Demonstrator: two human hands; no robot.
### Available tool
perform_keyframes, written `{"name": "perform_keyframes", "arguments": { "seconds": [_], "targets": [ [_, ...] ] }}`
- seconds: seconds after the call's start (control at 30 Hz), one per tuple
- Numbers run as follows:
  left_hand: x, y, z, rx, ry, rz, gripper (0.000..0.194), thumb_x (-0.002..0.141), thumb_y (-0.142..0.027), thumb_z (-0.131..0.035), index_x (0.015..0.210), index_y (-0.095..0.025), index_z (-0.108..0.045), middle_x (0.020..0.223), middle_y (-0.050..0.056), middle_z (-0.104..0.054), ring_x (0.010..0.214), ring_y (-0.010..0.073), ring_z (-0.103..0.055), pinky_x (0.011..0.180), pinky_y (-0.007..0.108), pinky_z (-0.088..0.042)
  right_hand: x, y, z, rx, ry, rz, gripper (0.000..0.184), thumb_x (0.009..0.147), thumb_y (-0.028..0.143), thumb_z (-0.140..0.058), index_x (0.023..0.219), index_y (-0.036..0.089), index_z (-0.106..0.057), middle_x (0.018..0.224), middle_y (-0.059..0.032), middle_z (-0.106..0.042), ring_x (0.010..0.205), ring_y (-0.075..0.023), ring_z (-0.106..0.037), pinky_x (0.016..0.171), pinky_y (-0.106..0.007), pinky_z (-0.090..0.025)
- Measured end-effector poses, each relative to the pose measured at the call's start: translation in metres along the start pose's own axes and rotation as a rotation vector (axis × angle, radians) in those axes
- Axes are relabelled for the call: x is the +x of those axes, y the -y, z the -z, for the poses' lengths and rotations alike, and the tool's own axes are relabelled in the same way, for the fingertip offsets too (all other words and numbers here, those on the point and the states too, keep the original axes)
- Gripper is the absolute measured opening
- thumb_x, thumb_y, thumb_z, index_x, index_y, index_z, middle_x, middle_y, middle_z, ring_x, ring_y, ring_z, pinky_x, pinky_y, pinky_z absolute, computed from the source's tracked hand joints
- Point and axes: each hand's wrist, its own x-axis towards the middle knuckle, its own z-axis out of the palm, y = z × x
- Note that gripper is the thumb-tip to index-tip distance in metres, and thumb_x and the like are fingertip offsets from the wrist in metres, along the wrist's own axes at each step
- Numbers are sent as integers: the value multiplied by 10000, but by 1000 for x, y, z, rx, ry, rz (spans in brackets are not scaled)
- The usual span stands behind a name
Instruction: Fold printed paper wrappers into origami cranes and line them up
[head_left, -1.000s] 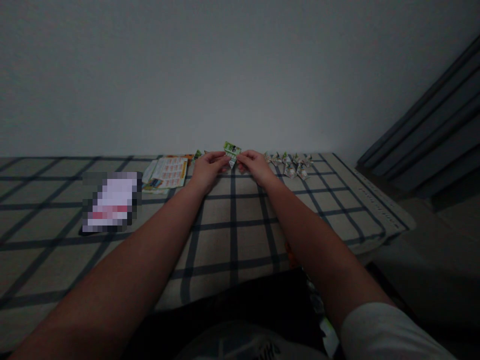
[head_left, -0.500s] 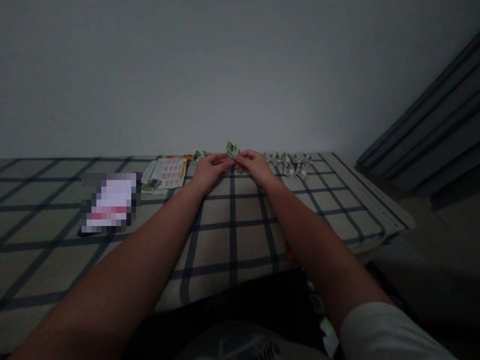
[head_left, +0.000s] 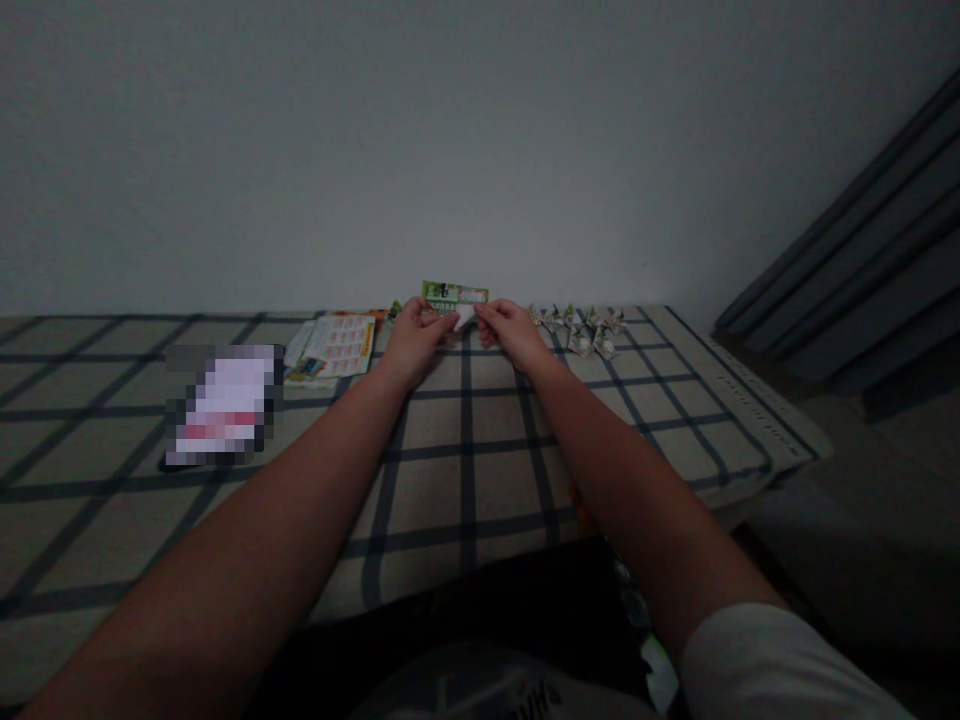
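Both my arms reach far across a checked bedsheet [head_left: 465, 450]. My left hand [head_left: 411, 338] and my right hand [head_left: 510, 330] pinch the two ends of a small green printed paper piece [head_left: 454, 298], which now lies spread out wide between them near the wall. Both hands' fingers are closed on it. Just right of my right hand sits a cluster of several small folded paper pieces [head_left: 585, 328]. Left of my left hand lies a flat stack of printed leaflets [head_left: 334, 345].
A blurred-out pale object [head_left: 221, 405] rests on the sheet at the left. A plain wall rises behind the bed. The bed's right edge [head_left: 757, 400] drops toward a dark curtain [head_left: 862, 280]. A dark garment lies at the near edge.
The green paper, bunched small half a second ago, is now spread into a wide strip between my hands; my left hand shifted slightly left.
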Motion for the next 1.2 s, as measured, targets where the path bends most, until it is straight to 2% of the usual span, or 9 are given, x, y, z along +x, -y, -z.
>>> {"name": "perform_keyframes", "arguments": {
  "seconds": [0.1,0.23,0.4,0.53,0.73,0.8,1.0,1.1,1.2],
  "targets": [
    [1,0,0,-21,15,-4,498,621,-347,-852,859,-232,-430,668,-42,-666,590,126,-619,561,221,-430,1,0,-1,41,-48,-37,293,845,368,-767,857,228,-510,629,73,-615,488,-73,-565,466,-181,-468],
    [0,0,0,16,14,18,431,617,-310,-859,844,-212,-506,631,-44,-630,535,99,-547,529,216,-385,0,1,-1,45,26,-24,265,838,339,-765,953,222,-556,682,54,-662,538,-84,-613,506,-192,-512],
    [-3,-1,0,44,12,59,340,619,-351,-868,776,-165,-630,720,6,-668,619,113,-581,575,232,-421,-2,3,-1,-45,22,31,182,835,297,-752,847,195,-602,624,49,-632,524,-75,-574,514,-184,-487],
    [-5,-4,-2,7,33,80,424,587,-385,-892,897,-150,-724,901,57,-741,737,149,-639,654,256,-479,-4,7,-1,-104,7,56,225,828,244,-742,735,199,-542,599,52,-603,523,-78,-553,519,-188,-456],
    [-4,0,-1,85,-78,34,328,603,-363,-881,758,-166,-671,693,9,-644,623,142,-585,603,277,-483,-7,9,-2,-201,5,79,324,827,292,-744,663,205,-479,585,44,-580,542,-90,-537,536,-198,-433],
    [-3,1,0,81,-101,38,330,602,-351,-882,757,-167,-657,695,7,-635,622,139,-581,603,277,-488,-7,9,-3,-203,3,89,317,817,310,-753,670,203,-492,583,50,-572,545,-89,-531,538,-198,-436],
    [-4,-4,0,-35,31,162,378,584,-376,-893,817,-139,-713,849,66,-722,702,145,-628,618,256,-493,-5,7,-2,-180,9,98,269,807,301,-741,696,209,-514,589,54,-554,558,-95,-521,545,-202,-443],
    [-4,-3,0,-7,11,146,363,587,-405,-897,761,-140,-721,788,66,-721,672,153,-624,607,269,-488,-5,5,-2,-150,9,115,172,789,281,-750,820,213,-595,679,40,-591,609,-108,-550,577,-216,-467],
    [-3,1,3,54,-8,101,337,586,-397,-902,732,-154,-721,694,51,-696,646,170,-624,591,281,-477,-5,3,-1,-138,10,164,317,779,270,-760,1079,243,-661,883,6,-660,728,-125,-604,663,-242,-513]
  ]
}}
